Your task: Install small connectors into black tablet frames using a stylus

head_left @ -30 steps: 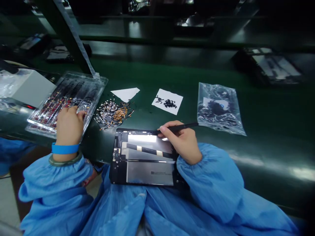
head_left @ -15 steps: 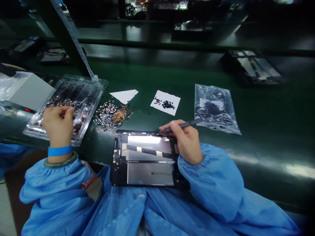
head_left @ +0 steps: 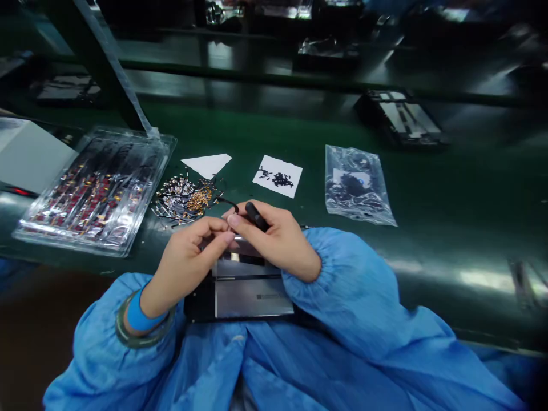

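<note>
My left hand (head_left: 186,260) is closed in a pinch over the top edge of an opened tablet (head_left: 254,299). Its fingertips meet those of my right hand (head_left: 285,242) around a small part, from which a thin black cable (head_left: 229,201) curves up and to the left. Black tweezers (head_left: 257,217) are tucked in my right hand, their thick end pointing up between thumb and fingers. Both hands cover the upper part of the tablet, whose silver battery side shows below them. The part between the fingertips is mostly hidden.
A clear plastic tray (head_left: 92,194) of small flex parts lies at left by a white box (head_left: 32,154). Near the hands are a pile of small cables (head_left: 184,197), white paper with black bits (head_left: 278,177) and a clear bag (head_left: 357,185). Further back sits a stacked device (head_left: 402,117).
My left hand has come from the tray to the tablet, meeting my right hand. My right hand has moved left, the tweezers now turned back in its grip. The black cable has appeared between them.
</note>
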The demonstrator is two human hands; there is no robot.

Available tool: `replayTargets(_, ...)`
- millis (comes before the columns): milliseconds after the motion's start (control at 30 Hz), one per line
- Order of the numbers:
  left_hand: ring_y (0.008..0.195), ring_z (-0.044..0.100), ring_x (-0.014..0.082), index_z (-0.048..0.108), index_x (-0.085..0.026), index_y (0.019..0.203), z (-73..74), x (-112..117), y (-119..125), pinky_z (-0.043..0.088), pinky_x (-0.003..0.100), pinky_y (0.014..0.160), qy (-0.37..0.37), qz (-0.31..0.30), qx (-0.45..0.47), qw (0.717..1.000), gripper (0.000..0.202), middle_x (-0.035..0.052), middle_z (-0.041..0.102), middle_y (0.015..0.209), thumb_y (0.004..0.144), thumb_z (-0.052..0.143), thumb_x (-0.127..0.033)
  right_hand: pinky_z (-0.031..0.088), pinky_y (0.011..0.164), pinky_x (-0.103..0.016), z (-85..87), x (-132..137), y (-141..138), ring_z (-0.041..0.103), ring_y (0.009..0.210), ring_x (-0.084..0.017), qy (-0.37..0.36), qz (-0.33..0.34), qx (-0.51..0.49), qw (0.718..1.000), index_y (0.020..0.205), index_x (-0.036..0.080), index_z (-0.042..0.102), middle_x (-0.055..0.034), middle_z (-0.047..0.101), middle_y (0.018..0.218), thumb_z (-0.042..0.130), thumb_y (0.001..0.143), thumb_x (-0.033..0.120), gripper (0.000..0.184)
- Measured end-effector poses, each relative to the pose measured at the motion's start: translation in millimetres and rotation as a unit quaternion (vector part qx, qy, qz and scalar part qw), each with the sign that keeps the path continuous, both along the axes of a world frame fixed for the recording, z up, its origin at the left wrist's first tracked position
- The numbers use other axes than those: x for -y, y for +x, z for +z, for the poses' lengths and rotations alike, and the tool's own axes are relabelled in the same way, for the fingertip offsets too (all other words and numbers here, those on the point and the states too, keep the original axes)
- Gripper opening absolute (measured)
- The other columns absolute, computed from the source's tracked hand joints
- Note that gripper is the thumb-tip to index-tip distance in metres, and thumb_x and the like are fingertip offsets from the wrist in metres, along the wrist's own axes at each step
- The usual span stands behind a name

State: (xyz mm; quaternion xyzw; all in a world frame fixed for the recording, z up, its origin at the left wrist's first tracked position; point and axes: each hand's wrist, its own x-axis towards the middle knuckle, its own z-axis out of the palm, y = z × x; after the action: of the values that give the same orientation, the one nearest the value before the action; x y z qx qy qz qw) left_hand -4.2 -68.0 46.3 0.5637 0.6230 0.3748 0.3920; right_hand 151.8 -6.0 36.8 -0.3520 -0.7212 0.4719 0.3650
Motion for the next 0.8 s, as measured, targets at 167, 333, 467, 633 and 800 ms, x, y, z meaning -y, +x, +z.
replayTargets(167, 0.073, 0.069, 0.0191, 0.068, -0.019, 0.088, -5.3, 0.6, 1.2, 0.056, 0.029, 0.068, -0.063, -0.001, 0.053, 0.997, 0.025, 0.0041, 0.074, 0.077, 0.079, 0.064, -0.043, 0.052, 0.068, -0.026, -7.3, 4.1, 9.6, 0.064, 0.073, -0.013, 0.061, -0.135, 0.003, 0.989, 0.085, 0.021, 0.067, -0.0003, 0.070, 0.080, 0.062, 0.087, 0.036, 0.015)
replayTargets(333, 0.072, 0.069, 0.0178, 0.071, -0.019, 0.091, -10.1, 1.7, 5.0, 0.057, 0.028, 0.068, -0.042, 0.019, 0.070, 0.997, 0.025, 0.0039, 0.074, 0.080, 0.078, 0.066, -0.040, 0.051, 0.067, -0.024, -10.5, 16.6, 16.4, 0.066, 0.072, -0.014, 0.271, -0.087, 0.100, 0.953, 0.090, 0.020, 0.070, -0.0047, 0.072, 0.081, 0.056, 0.092, 0.030, 0.017)
replayTargets(467, 0.074, 0.068, 0.0164, 0.073, -0.021, 0.088, -14.3, 3.2, 10.8, 0.056, 0.026, 0.068, -0.003, 0.039, 0.038, 0.999, 0.019, 0.0028, 0.074, 0.085, 0.079, 0.064, -0.035, 0.050, 0.066, -0.026, -15.4, 21.9, 15.3, 0.066, 0.070, -0.015, 0.291, -0.049, 0.196, 0.935, 0.093, 0.017, 0.071, -0.0073, 0.071, 0.077, 0.043, 0.097, 0.025, 0.029)
replayTargets(633, 0.074, 0.068, 0.0154, 0.072, -0.022, 0.085, -13.9, 3.2, 8.0, 0.058, 0.025, 0.065, -0.061, 0.104, 0.182, 0.976, 0.016, 0.0021, 0.075, 0.085, 0.075, 0.072, -0.034, 0.051, 0.069, -0.024, -12.7, 18.8, 23.2, 0.066, 0.074, -0.014, 0.277, -0.183, 0.114, 0.936, 0.090, 0.021, 0.065, -0.0040, 0.070, 0.081, 0.047, 0.095, 0.020, 0.019)
replayTargets(800, 0.076, 0.069, 0.0144, 0.074, -0.020, 0.082, -9.1, -1.0, 10.7, 0.057, 0.018, 0.054, -0.167, 0.083, 0.403, 0.896, 0.020, 0.0060, 0.074, 0.104, 0.069, 0.081, -0.033, 0.052, 0.069, -0.021, -15.3, 23.6, 23.2, 0.067, 0.072, -0.011, 0.325, -0.172, 0.083, 0.926, 0.089, 0.020, 0.065, -0.0022, 0.073, 0.081, 0.051, 0.093, 0.016, 0.015)
